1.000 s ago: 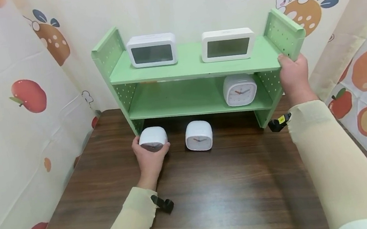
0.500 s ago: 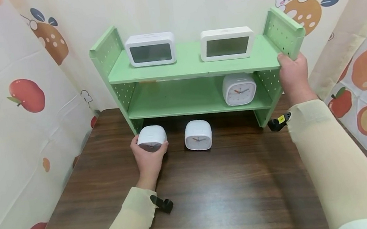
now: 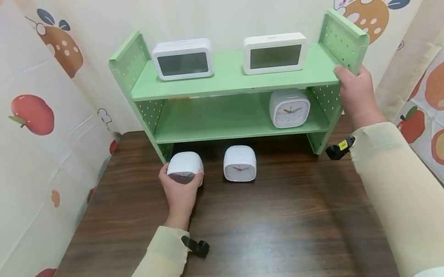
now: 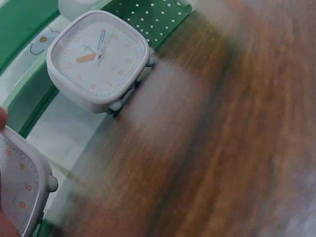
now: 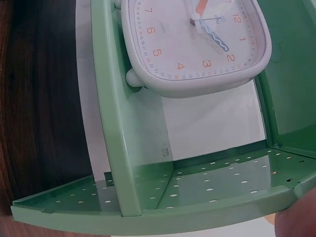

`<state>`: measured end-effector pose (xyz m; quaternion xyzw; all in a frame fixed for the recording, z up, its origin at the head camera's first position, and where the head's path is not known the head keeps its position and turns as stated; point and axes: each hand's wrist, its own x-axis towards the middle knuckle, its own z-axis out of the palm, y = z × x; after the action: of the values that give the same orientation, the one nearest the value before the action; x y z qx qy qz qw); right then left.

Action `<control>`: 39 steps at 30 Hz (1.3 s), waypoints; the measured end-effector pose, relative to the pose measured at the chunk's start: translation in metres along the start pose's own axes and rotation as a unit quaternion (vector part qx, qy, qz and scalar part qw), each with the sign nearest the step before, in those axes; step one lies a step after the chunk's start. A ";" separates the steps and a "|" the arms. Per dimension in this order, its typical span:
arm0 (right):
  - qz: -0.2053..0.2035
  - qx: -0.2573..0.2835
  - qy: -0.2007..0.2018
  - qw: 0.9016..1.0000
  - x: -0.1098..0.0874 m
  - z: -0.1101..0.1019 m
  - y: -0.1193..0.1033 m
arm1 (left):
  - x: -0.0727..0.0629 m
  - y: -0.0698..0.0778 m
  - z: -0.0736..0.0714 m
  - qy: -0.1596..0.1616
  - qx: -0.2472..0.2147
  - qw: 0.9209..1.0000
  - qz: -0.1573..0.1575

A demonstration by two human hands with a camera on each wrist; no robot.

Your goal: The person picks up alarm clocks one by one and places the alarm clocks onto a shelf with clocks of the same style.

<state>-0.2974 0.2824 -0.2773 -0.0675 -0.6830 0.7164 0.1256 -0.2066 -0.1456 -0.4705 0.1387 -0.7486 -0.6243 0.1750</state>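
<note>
My left hand (image 3: 179,192) grips a small white alarm clock (image 3: 184,164) from the front, thumb and fingers on its two sides, at the shelf's lower left. Part of that clock's dial shows at the edge of the left wrist view. A matching alarm clock (image 3: 240,164) stands on the table to its right. My right hand (image 3: 358,94) holds the right side panel of the green two-tier shelf (image 3: 219,118), thumb at the front edge; its other fingers are hidden behind the panel. Another white alarm clock (image 5: 197,44) sits on the lower tier at the right.
Two white digital clocks, a left one (image 3: 183,60) and a right one (image 3: 276,53), stand on the upper tier. The shelf is on a dark wooden table (image 3: 260,244) against a fruit-print curtain (image 3: 44,179), which also hangs at both sides.
The left hand and its clock have hardly moved; the clock is tilted slightly to the right. The right wrist has shifted very slightly, with the hand still on the panel.
</note>
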 end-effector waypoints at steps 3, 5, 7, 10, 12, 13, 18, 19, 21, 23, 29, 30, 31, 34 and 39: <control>0.002 0.010 -0.002 1.000 0.002 -0.001 0.001 | 0.000 0.000 0.000 -0.001 0.000 1.000 -0.001; 0.003 0.010 -0.003 1.000 0.003 -0.001 0.002 | 0.000 0.000 0.001 -0.001 -0.001 1.000 -0.001; 0.004 0.010 -0.004 1.000 0.003 -0.002 0.002 | 0.000 0.000 0.001 0.000 -0.003 1.000 -0.002; 0.009 0.009 -0.008 1.000 0.003 -0.002 0.001 | 0.000 0.001 0.001 0.004 -0.005 1.000 -0.006; 0.010 0.008 -0.009 1.000 0.002 -0.003 0.001 | -0.001 0.002 0.001 0.007 -0.007 1.000 -0.010; 0.011 0.009 -0.011 1.000 0.002 -0.003 0.001 | -0.001 0.003 0.000 0.008 -0.009 1.000 -0.013; 0.012 0.012 -0.014 1.000 0.000 -0.002 0.001 | -0.003 0.013 -0.002 0.016 -0.019 1.000 -0.009; 0.012 0.013 -0.015 1.000 -0.001 -0.002 0.001 | -0.003 0.015 -0.002 0.017 -0.020 1.000 -0.005; 0.013 0.018 -0.020 1.000 -0.001 -0.001 0.000 | -0.004 0.021 -0.003 0.020 -0.021 1.000 0.003; 0.014 0.022 -0.021 0.999 -0.001 -0.001 0.000 | -0.004 0.026 -0.004 0.020 -0.023 0.999 0.012; 0.013 0.018 0.005 1.000 -0.003 -0.002 -0.001 | -0.005 0.045 0.002 0.006 -0.035 0.999 0.034; 0.013 0.018 0.007 1.000 -0.004 -0.003 -0.001 | -0.006 0.049 0.005 0.002 -0.037 0.999 0.039; 0.012 0.021 0.008 1.000 -0.003 -0.003 -0.001 | -0.006 0.051 0.008 -0.002 -0.040 0.998 0.046; 0.015 0.018 0.003 1.000 -0.003 -0.003 -0.002 | -0.007 0.059 0.017 -0.010 -0.052 0.997 0.063; 0.012 0.009 -0.001 1.000 0.001 0.000 0.000 | -0.006 0.077 0.033 -0.018 -0.067 0.995 0.074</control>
<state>-0.2982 0.2827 -0.2772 -0.0732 -0.6760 0.7238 0.1169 -0.2153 -0.0998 -0.4010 0.0592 -0.7162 -0.6609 0.2164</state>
